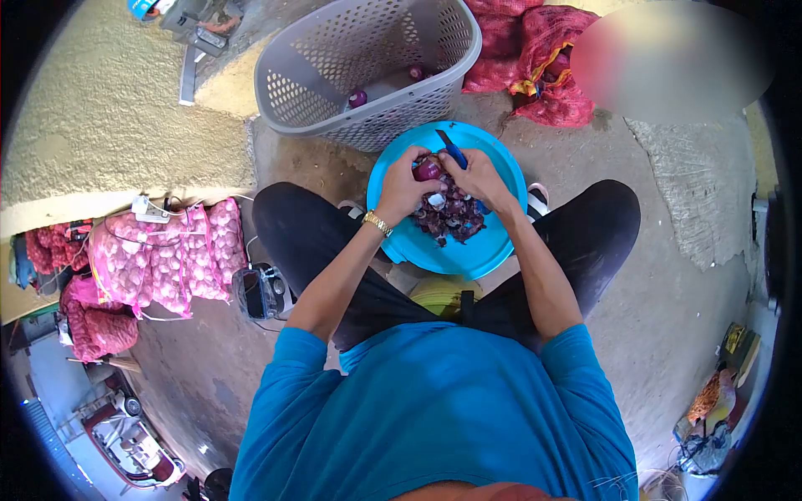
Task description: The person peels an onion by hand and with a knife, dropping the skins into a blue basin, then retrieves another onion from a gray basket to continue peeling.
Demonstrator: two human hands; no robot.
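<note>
A red onion (427, 170) is held in my left hand (403, 188), its fingers wrapped round it. My right hand (478, 178), close beside the onion, grips a blue cutter (453, 150) whose dark blade points up and to the left. Both hands are above a round turquoise tray (409, 253). Dark purple onion skins and scraps (451, 219) lie heaped in the tray, with a small whitish piece (436, 200) near my left fingertips.
Beyond the tray stands a grey perforated basket (368, 115) with a few red onions inside. Red mesh sacks (551, 96) lie at the upper right. Pink net bags of bulbs (163, 259) rest at the left, near a clear container (256, 294) on the floor.
</note>
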